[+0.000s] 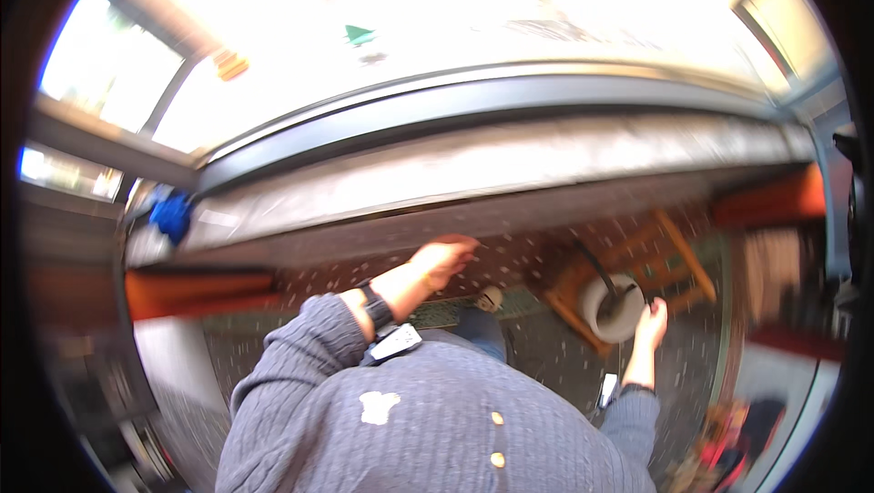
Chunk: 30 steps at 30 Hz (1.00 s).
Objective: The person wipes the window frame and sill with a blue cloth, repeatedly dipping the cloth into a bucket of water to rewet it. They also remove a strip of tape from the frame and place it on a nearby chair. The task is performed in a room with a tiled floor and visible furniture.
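My left hand (444, 258) is raised in front of me, below the window ledge, with a dark watch band on the wrist. Motion smears its fingers, and nothing is clearly visible in them. Down to the right, my right hand (651, 322) is closed at the right side of a white bucket (608, 329), seemingly gripping its rim or handle. A dark stick-like tool (594, 263) leans out of the bucket. Behind and under the bucket is a wooden chair or stool frame (683, 252).
A pale stone ledge (510, 161) runs beneath the bright window. A blue bundle (170, 216) lies at its left end. Orange panels (200, 293) flank the recess below. Speckled dark floor (546, 370) shows around my legs. Red items (728, 447) stand at the lower right.
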### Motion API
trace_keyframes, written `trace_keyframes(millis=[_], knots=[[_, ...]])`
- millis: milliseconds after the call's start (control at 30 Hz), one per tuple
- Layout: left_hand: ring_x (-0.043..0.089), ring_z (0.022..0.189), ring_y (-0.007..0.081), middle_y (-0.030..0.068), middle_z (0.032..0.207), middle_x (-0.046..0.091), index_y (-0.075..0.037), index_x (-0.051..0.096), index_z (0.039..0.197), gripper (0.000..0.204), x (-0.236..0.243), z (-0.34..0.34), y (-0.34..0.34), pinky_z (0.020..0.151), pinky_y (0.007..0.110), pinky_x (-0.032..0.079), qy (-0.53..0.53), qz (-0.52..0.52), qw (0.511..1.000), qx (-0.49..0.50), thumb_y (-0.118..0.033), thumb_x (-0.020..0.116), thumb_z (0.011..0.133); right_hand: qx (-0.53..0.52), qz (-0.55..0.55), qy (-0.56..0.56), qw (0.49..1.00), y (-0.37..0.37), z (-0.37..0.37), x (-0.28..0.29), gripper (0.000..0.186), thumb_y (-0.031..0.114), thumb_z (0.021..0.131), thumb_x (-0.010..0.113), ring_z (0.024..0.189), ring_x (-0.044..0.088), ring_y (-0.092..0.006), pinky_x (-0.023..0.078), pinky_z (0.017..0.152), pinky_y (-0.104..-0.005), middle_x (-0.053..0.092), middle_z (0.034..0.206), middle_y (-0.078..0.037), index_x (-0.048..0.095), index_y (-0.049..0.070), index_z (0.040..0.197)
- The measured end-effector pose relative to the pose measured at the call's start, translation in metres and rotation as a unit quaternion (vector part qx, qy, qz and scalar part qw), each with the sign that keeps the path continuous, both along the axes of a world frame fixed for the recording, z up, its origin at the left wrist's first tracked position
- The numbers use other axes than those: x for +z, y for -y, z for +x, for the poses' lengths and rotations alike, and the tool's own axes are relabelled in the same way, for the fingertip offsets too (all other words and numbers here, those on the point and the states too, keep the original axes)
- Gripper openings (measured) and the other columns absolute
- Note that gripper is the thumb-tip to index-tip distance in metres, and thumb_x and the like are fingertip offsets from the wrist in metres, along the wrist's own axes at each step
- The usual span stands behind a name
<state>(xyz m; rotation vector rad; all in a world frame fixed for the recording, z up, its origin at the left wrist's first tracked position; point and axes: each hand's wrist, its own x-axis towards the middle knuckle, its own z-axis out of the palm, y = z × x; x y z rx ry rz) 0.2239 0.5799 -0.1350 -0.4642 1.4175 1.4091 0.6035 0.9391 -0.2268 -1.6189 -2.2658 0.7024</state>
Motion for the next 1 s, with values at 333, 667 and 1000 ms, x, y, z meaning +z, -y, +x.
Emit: trace_keyframes(millis=[333, 667, 1000], knots=[[0.058, 0.086, 0.0074, -0.0036, 0.094, 0.065, -0.014, 0.06, 0.124, 0.038, 0.057, -0.016, 0.18, 0.076, 0.027, 0.046, -0.187, 0.122, 0.941, 0.253, -0.019, 0.071, 0.088, 0.508, -0.177, 0.099, 0.837, 0.165, -0.211, 0.008, 0.027, 0.014, 0.085, 0.063, 0.093, 0.067, -0.0338, 0.053, 0.083, -0.0405, 0.069, 0.098, -0.019, 0.064, 0.002, 0.109], [0.051, 0.059, 0.0038, -0.007, 0.07, 0.055, -0.015, 0.061, 0.083, 0.015, 0.087, 0.144, 0.602, 0.055, 0.022, 0.043, -0.227, -0.001, 0.609, 0.76, -0.022, 0.07, 0.091, 0.783, -0.096, -0.011, 0.614, 0.495, -0.392, 0.136, 0.021, 0.014, 0.086, 0.065, 0.093, 0.065, -0.0332, 0.053, 0.081, -0.0407, 0.065, 0.099, -0.016, 0.064, 0.004, 0.104], [0.051, 0.063, 0.0073, -0.0065, 0.071, 0.053, -0.017, 0.064, 0.092, 0.006, 0.081, 0.277, 0.713, 0.062, 0.028, 0.043, -0.206, -0.054, 0.355, 0.911, -0.02, 0.069, 0.092, 0.888, -0.017, -0.084, 0.452, 0.728, -0.492, 0.191, 0.013, 0.005, 0.087, 0.064, 0.082, 0.065, -0.0269, 0.053, 0.074, -0.0349, 0.064, 0.091, -0.013, 0.062, 0.002, 0.1]])
